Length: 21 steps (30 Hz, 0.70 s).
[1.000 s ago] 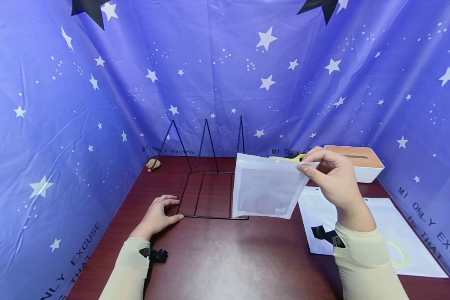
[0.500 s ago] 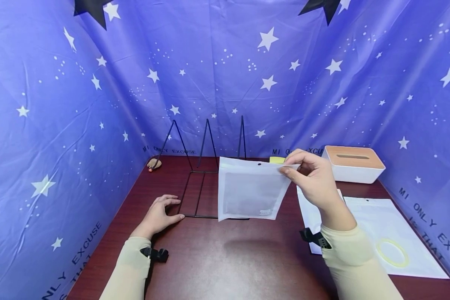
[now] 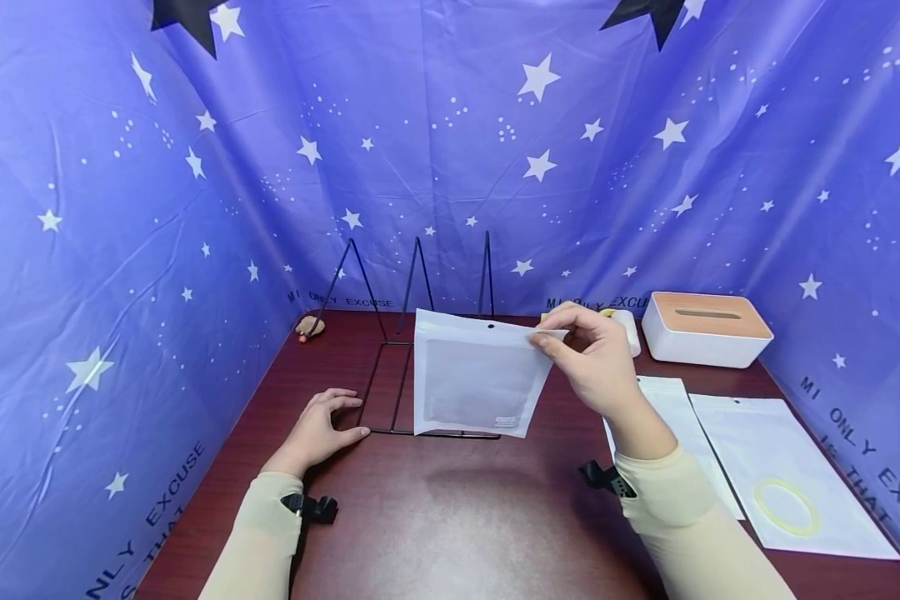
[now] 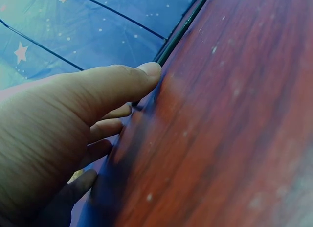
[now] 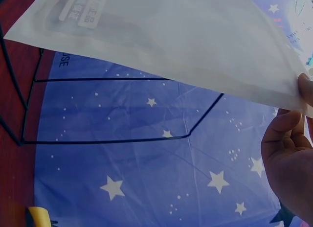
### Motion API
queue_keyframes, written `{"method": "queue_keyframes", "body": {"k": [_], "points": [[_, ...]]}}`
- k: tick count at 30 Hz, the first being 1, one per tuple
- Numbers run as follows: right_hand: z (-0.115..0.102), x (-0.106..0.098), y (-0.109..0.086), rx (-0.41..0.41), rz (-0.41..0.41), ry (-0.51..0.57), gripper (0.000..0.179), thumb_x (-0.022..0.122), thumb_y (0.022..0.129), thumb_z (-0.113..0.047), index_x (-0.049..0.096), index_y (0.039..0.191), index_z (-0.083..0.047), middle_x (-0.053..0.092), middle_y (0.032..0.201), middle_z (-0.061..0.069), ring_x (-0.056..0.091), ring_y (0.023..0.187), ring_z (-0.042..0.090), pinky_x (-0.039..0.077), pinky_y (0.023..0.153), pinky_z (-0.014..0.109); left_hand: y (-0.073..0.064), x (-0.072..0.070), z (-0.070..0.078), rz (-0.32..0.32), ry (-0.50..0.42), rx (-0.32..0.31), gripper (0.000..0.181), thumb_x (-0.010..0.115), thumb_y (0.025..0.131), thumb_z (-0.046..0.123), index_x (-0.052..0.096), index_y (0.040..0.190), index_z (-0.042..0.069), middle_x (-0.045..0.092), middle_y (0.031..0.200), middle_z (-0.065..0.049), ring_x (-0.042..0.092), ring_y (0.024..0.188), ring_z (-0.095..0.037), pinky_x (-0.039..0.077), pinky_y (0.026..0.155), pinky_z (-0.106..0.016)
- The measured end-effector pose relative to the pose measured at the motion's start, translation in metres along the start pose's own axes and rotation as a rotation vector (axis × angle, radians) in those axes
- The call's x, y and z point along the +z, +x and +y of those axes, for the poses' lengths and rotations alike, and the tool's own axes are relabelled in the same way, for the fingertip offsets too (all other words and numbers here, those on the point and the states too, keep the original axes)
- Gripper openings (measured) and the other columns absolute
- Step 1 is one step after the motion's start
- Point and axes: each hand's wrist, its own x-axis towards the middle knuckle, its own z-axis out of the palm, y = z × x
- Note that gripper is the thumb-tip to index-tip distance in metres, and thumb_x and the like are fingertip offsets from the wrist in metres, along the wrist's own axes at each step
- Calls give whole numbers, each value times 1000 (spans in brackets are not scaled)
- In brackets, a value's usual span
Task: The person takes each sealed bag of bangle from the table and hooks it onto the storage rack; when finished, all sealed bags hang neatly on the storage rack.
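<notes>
My right hand (image 3: 596, 358) pinches the top right corner of a frosted white zip bag (image 3: 468, 379) between thumb and fingers. The flat bag hangs above the right part of a black wire rack (image 3: 401, 388) and hides some of its base. It has a hang hole near the top and a small printed label low on the right. My left hand (image 3: 318, 429) rests at the rack's front left corner, thumb tip against the front bar and fingers along the left side. In the left wrist view the thumb (image 4: 146, 73) touches the rod's end.
Two white bags, a left one (image 3: 690, 433) and a right one (image 3: 780, 450), lie on the table at right. A pale yellow ring (image 3: 787, 507) shows on the right bag. Behind stands a wood-topped tissue box (image 3: 708, 346), beside a partly hidden yellow-and-white item (image 3: 625, 329). A small tan object (image 3: 311, 326) lies back left.
My right hand has moved left with the zip bag, bringing it over the rack's base and uncovering more of the two bags at right. The left hand stays at the rack's corner.
</notes>
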Motion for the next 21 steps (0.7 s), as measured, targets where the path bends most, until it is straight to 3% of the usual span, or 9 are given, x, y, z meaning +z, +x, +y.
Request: {"method": "queue_keyframes", "body": {"k": [10, 16, 21], "points": [[4, 13, 1, 7, 6, -5, 12, 75, 86, 18, 71, 94, 11, 67, 90, 14, 61, 80, 17, 48, 62, 22, 0, 0, -2, 12, -11, 16, 51, 94, 79, 28, 76, 122, 7, 66, 133, -10, 54, 128, -37, 41, 109, -55], [8, 18, 1, 4, 3, -11, 11, 74, 86, 18, 71, 94, 10, 67, 89, 14, 61, 78, 16, 48, 62, 22, -1, -9, -2, 43, -107, -13, 49, 90, 84, 30, 75, 125, 7, 67, 132, -7, 57, 129, -31, 42, 110, -54], [11, 23, 1, 19, 9, -22, 11, 75, 86, 16, 72, 93, 9, 67, 89, 14, 61, 79, 18, 49, 63, 23, 0, -21, 2, 106, -193, -19, 48, 86, 90, 29, 72, 130, 8, 67, 134, -1, 58, 131, -23, 42, 111, -43]]}}
